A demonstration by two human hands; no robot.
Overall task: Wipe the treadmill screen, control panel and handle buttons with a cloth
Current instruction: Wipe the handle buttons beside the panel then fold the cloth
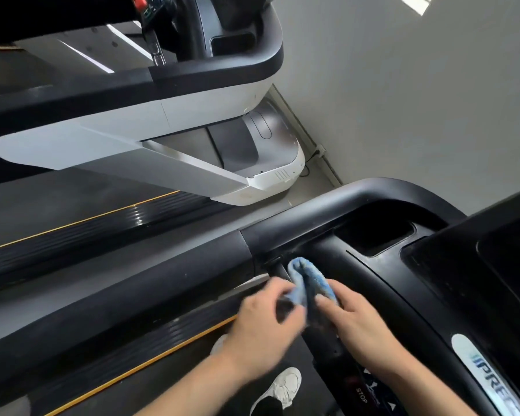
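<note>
A blue cloth (pixel 308 276) is bunched over the inner black handle bar (pixel 332 352) of the treadmill I stand on. My left hand (pixel 264 325) pinches the cloth's left side, blurred by motion. My right hand (pixel 360 322) lies on the cloth's right side with fingers wrapped over the bar. Lower on that bar a strip of handle buttons (pixel 360 391) shows a STOP label. The black console panel (pixel 403 295) and dark screen (pixel 511 265) fill the right edge.
The black side handrail (pixel 117 292) runs left from the console. A cup holder recess (pixel 379 235) sits above the cloth. A second treadmill (pixel 162 121) stands to the left by the grey wall. My white shoe (pixel 282 388) is on the belt.
</note>
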